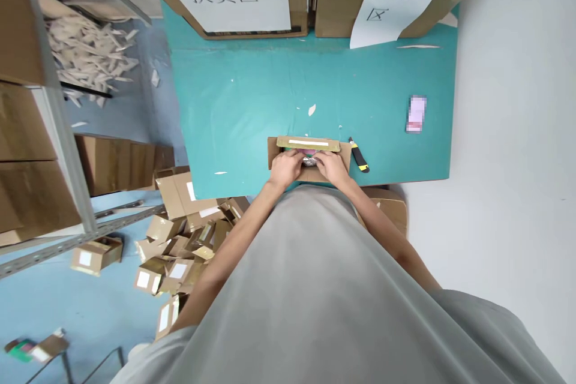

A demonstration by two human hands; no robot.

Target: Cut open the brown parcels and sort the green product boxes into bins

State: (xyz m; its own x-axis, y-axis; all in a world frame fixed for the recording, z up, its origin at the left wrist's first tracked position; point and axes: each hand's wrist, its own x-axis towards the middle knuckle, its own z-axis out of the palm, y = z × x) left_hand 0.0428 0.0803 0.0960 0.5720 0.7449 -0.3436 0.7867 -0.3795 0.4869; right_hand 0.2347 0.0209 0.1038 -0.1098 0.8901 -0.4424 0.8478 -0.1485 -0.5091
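Close to the table's near edge sits a small open cardboard box (315, 175), its flaps folded outward. Inside it shows an item with a shiny silver surface (310, 161), with pink and green parts behind; its kind cannot be made out. My left hand (287, 168) reaches in over the box's left side, fingers bent and their tips on the shiny item. From the right side my right hand (332, 167) does the same, fingers curled at the item's other end. A black and yellow box cutter (359, 155) lies on the table just right of the box.
Two big labelled cartons (301, 18) stand along the far side of the green table (234, 90). A blurred pinkish item (416, 114) lies at the right. Many small boxes (180, 252) are heaped on the floor at left, beside a metal shelf (67, 150) holding cartons.
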